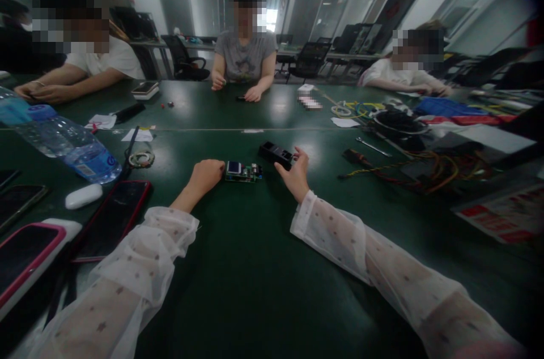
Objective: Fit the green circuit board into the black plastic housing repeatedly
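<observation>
A small green circuit board (244,173) with a little screen on its left part is in front of me over the dark green table. My left hand (207,174) is closed, with its fingertips at the left end of this board. Just to the right and slightly farther off is a black plastic case (275,153) with openings in it, set at a tilt. My right hand (296,173) grips the right end of that case between thumb and fingers. The board and the case are apart, with a small gap between them.
On the left are water bottles (91,158), a red-edged phone (111,220), a white earbud case (84,196) and a beaded bracelet (141,159). Cable bundles (433,169), a wrench (373,146) and a metal box (476,132) lie right. Several people sit across.
</observation>
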The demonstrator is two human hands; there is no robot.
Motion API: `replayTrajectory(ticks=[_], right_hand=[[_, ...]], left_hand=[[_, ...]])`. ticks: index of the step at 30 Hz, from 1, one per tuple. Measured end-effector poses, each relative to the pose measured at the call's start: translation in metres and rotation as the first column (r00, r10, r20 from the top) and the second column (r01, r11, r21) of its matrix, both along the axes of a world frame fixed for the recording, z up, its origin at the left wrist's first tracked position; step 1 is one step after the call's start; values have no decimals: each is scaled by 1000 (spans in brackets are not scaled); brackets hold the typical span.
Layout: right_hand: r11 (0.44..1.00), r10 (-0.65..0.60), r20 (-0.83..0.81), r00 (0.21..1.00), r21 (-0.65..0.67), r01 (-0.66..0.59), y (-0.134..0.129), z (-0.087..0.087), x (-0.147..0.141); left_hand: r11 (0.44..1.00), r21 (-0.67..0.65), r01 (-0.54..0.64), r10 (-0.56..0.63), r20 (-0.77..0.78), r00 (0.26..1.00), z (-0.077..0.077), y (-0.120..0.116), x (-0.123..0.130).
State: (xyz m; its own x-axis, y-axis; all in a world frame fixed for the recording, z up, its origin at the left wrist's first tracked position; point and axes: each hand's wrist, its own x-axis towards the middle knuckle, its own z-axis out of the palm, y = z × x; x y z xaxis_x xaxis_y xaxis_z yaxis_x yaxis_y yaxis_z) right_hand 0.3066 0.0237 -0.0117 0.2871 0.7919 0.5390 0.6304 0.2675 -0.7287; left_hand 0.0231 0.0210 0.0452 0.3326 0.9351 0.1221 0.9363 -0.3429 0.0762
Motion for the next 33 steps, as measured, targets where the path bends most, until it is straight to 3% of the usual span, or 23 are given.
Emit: replayTrajectory(ticks=[19,26,33], right_hand=[[999,43,0,999,1,-43,6,-3,2],[962,254,-12,967,111,-251,-18,23,-15],[855,473,284,834,79,-512,-37,38,-28]], left_hand=[[1000,24,19,-19,-2,1000,-4,2,-3],[1000,8,2,-2,-13,1000,0,0,0],[1000,8,-30,30,-23,999,0,-1,1]])
